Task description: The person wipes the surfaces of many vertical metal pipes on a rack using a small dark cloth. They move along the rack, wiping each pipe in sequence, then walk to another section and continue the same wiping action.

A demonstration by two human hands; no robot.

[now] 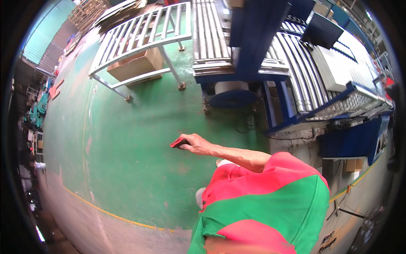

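My right hand (195, 144) reaches out over the green floor (139, 139) at the middle of the view. It is closed around a small red and black object (179, 142) whose kind I cannot make out. The bare forearm runs back to my pink and green shirt (270, 199) at the lower right. My left hand is out of sight. Two light shoes (200, 197) show beside the shirt's left edge.
A white roller rack (139, 38) stands over a cardboard box (136, 65) at the upper left. Blue-framed roller conveyors (296, 72) fill the upper right, with a blue reel (232, 98) beneath. A yellow floor line (110, 213) curves along the lower left.
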